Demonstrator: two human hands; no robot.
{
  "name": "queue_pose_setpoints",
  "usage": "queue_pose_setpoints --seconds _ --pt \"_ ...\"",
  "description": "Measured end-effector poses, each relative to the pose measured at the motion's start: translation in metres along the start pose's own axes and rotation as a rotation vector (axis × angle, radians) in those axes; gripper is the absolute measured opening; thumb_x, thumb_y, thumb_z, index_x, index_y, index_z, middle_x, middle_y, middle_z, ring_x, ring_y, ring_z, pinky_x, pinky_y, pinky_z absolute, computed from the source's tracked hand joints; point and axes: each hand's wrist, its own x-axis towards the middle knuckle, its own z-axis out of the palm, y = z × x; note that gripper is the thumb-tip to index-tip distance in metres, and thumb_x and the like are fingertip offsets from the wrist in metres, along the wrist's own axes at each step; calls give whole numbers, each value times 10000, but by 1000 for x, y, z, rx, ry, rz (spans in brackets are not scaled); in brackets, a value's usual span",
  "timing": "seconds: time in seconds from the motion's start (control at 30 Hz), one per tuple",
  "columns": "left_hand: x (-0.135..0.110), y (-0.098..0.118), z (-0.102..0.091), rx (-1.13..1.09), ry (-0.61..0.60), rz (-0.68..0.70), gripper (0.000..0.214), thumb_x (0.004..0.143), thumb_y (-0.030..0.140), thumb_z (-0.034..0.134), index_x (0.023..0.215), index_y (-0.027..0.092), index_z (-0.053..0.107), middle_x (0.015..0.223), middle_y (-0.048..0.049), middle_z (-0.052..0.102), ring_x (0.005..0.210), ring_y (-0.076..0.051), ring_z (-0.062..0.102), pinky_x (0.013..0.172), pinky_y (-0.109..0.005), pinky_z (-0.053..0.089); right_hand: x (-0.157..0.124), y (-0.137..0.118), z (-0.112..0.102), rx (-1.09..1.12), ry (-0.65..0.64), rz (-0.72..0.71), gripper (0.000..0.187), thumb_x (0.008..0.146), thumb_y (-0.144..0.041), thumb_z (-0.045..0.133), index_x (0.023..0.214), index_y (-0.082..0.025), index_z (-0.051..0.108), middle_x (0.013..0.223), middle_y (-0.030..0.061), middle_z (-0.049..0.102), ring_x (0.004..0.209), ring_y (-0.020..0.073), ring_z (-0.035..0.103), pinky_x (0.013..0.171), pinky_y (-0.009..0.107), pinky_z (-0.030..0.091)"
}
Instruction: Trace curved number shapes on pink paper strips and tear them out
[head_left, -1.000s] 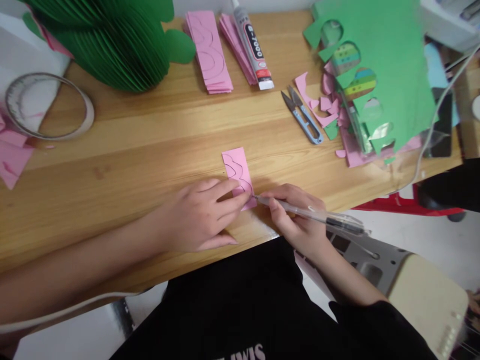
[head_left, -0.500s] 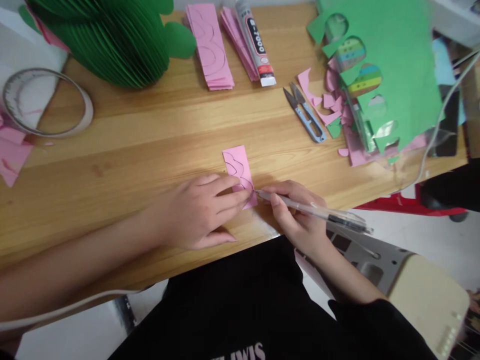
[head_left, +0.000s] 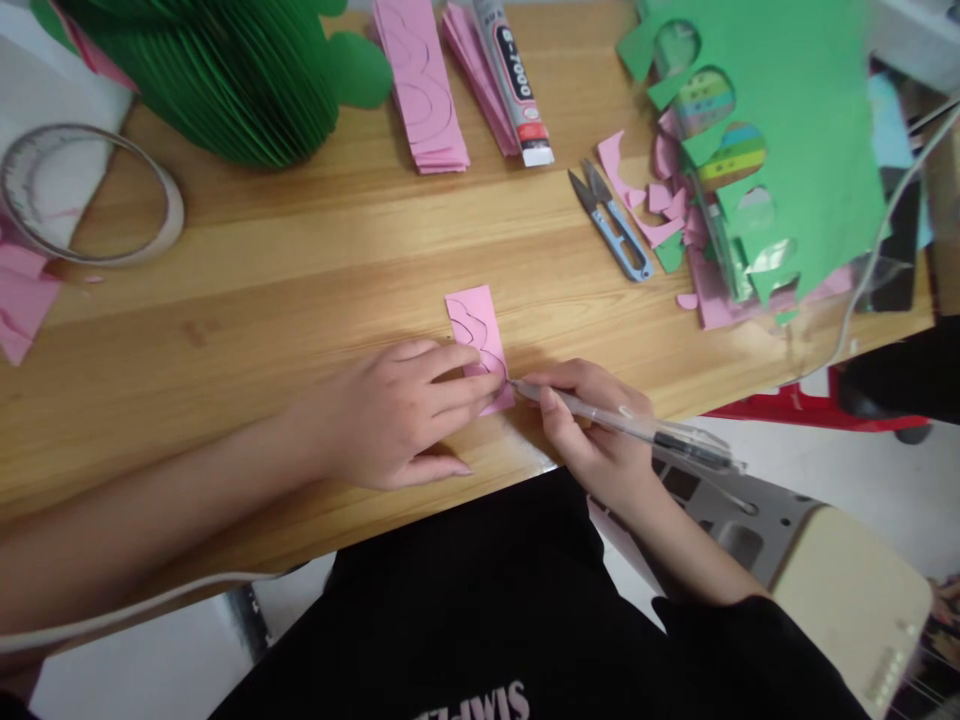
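A small pink paper strip with a curvy dark outline drawn on it lies on the wooden table. My left hand rests over its lower left part, fingers stretched out and pressing it flat. In my right hand is a clear ballpoint pen, gripped near the front. The pen's tip meets the strip's right edge, close to my left fingertips. Part of the outline is hidden under the left fingers.
Pink paper stacks, a glue tube and blue thread snips lie further back. A green honeycomb paper piece and a tape roll are on the left. Green cut-out sheets and pink scraps lie at right.
The view has shifted slightly, so the things on the table sit a little higher. Both hands, the pen and the strip keep nearly the same positions.
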Motion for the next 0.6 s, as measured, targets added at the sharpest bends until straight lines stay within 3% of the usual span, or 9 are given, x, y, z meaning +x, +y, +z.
queue_pose_setpoints --seconds 0.23,0.5,0.6 --pt "-1 -5 0 7 -7 84 441 986 440 471 1212 103 642 1270 -131 678 1213 -292 569 924 -418 480 -2 -2 -1 9 -25 7 123 920 -235 564 916 -213 685 770 5 711 639 120 650 585 250 528" --pt "0 -2 1 55 -5 55 466 969 481 441 1216 136 632 1282 -49 668 1229 -244 562 953 -363 474 -2 -2 -1 30 -45 27 136 925 -242 569 913 -192 695 775 14 720 656 122 663 595 243 530" --pt "0 -3 1 35 -2 75 456 963 457 494 1226 111 631 1272 -96 675 1216 -275 566 930 -397 484 -1 -2 -1 24 -25 66 153 939 -262 564 911 -192 697 782 18 726 665 126 671 594 245 528"
